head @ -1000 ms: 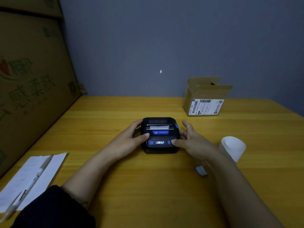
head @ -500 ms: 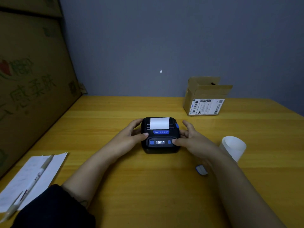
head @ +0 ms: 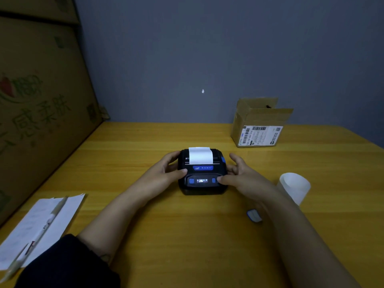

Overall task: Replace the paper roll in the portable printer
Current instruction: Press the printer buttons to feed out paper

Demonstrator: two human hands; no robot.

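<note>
Printer (head: 202, 173): left hand (head: 164, 173) grips its side; right hand (head: 239, 177) thumb presses button. Paper strip (head: 200, 155) beyond thumbs; best torn squarely

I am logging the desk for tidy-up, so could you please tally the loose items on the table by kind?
Printers: 1, the portable printer
Paper rolls: 1
Cardboard boxes: 1
Paper sheets: 1
Pens: 1
Small blue-edged items: 1
Total: 6
</note>
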